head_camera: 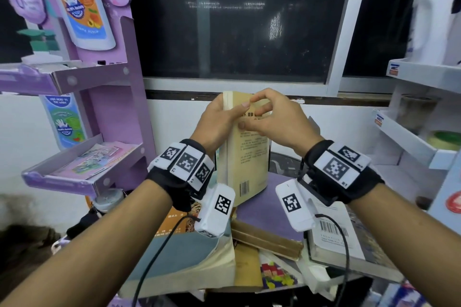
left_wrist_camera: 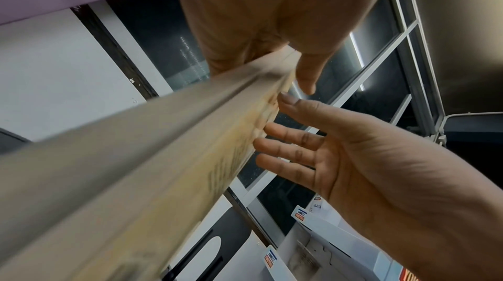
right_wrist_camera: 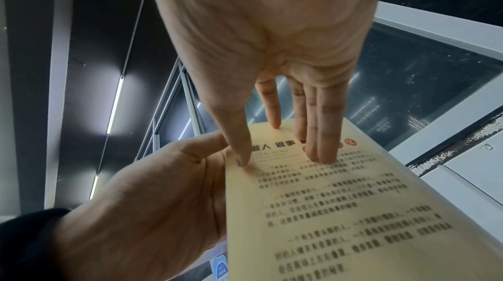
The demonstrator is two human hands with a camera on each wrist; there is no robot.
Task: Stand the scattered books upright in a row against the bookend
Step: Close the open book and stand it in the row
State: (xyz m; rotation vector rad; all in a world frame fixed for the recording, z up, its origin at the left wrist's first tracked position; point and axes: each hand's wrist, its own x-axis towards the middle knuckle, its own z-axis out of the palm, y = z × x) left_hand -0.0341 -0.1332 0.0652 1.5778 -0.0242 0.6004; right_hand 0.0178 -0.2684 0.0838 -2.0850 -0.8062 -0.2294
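A cream paperback (head_camera: 245, 154) stands upright at the centre of the head view, its lower edge on the purple bench (head_camera: 272, 204), back cover with barcode facing the person. The left hand (head_camera: 219, 119) grips its top left edge, thumb curled over the cover and fingers behind. The right hand (head_camera: 277, 119) is at the top right, fingers straight and relaxed, their tips resting on the cover (right_wrist_camera: 326, 156) without curling round it. Toward 6 o'clock from the upright book, other books lie flat and overlapping: a grey-blue one (head_camera: 182, 257), a brown one (head_camera: 267, 239), and, toward 4 o'clock, a white one with a barcode (head_camera: 334, 234). At 9 o'clock stands a purple display rack (head_camera: 112, 112).
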